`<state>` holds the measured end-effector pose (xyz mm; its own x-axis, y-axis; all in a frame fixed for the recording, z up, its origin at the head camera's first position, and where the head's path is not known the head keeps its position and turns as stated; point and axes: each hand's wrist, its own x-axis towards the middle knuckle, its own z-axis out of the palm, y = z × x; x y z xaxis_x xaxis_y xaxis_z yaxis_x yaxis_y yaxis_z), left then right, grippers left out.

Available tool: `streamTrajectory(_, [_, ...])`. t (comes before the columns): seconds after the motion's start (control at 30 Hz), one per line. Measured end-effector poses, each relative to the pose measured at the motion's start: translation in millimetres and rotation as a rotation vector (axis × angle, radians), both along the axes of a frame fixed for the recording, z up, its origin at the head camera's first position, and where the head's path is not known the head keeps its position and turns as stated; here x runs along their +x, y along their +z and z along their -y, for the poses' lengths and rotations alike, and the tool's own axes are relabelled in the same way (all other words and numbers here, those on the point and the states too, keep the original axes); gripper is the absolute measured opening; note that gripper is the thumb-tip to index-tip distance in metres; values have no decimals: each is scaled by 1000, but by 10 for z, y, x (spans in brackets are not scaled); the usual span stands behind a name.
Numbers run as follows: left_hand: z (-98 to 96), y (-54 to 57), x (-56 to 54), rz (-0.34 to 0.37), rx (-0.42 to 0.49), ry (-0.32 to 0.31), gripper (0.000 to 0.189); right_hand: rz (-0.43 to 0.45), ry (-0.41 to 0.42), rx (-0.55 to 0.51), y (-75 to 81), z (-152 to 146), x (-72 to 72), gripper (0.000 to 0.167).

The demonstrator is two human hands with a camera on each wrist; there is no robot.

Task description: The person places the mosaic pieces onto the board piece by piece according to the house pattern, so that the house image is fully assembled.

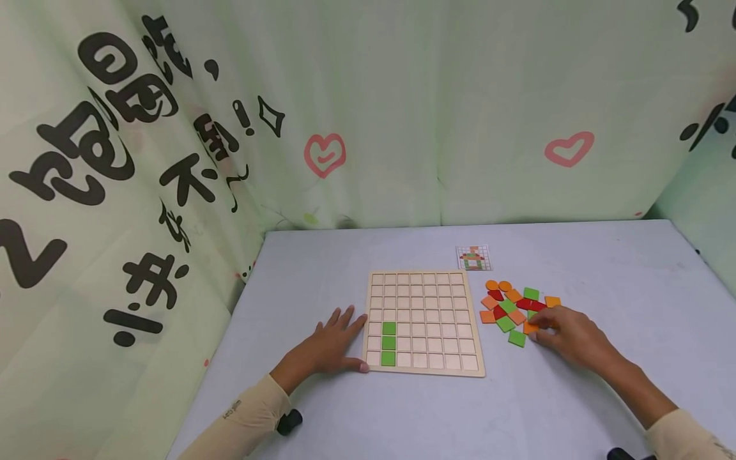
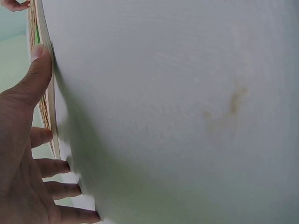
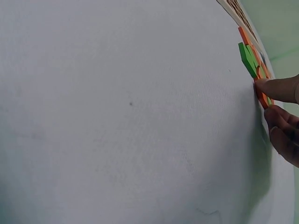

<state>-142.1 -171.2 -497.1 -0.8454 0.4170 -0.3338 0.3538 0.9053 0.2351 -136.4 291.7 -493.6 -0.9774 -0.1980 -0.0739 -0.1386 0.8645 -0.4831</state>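
Observation:
A wooden grid board lies on the table, with three green square tiles in the lower cells of its second column. My left hand has its fingers spread and touches the board's left edge. In the left wrist view, the thumb rests against the board's rim. Right of the board is a loose heap of orange, red and green tiles. My right hand is at the heap's near right side, pinching an orange tile between thumb and fingers. The fingers partly cover a green tile there.
A small picture card with a coloured grid pattern lies behind the board's right corner. Two orange round pieces sit at the heap's far side. A pale printed curtain hangs behind the white-covered table.

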Motion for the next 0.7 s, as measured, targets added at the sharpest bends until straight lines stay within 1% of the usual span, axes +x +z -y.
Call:
streamTrajectory(0.1, [2, -10, -7, -5, -1, -1, 105, 0, -2, 8, 1, 1, -1, 36])
streamTrajectory(0.2, [1, -16, -11, -9, 0, 0, 106, 2, -1, 11, 4, 5, 0, 39])
streamTrajectory(0.47, [-1, -9, -7, -13, -2, 4, 106, 22, 1, 0, 15, 21, 4, 38])
streamTrajectory(0.7, [-1, -9, -4, -11, -1, 3, 105, 68, 11, -3, 24, 14, -5, 39])
